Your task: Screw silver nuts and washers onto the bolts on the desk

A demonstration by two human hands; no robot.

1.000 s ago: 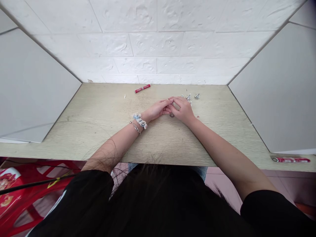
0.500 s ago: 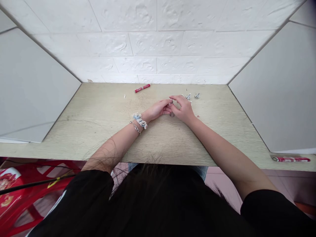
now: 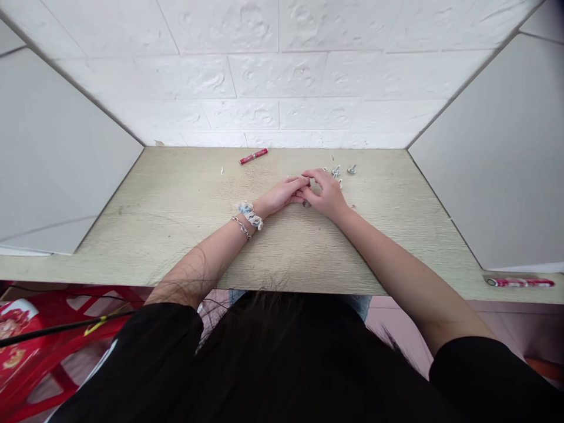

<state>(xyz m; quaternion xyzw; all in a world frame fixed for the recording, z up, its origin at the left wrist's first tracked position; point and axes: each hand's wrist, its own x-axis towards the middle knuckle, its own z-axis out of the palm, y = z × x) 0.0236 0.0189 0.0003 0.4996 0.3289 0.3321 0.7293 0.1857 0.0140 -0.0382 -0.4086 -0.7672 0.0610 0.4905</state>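
Note:
Over the middle of the wooden table [image 3: 282, 252], my left hand [image 3: 284, 195] and my right hand [image 3: 324, 192] meet at the fingertips. Both are closed around something small, mostly hidden by the fingers. A bit of a small round greyish piece [image 3: 306, 204] shows just below the fingers; which hand bears it, I cannot tell. Just beyond my right hand lie small metal parts [image 3: 336, 171], with one more metal piece [image 3: 351, 170] to their right. A tiny white ring [image 3: 325, 169] is beside them.
A red tube [image 3: 253, 156] lies near the white brick wall, and a small white scrap [image 3: 222, 171] left of it. Another red tube [image 3: 520, 282] is at the front right edge. Grey panels [image 3: 57, 147] stand at both sides. A red plastic chair [image 3: 57, 376] is at lower left.
The fingers of both hands have shifted slightly at the meeting point, and less of the small piece between them shows. The objects on the table stay in place.

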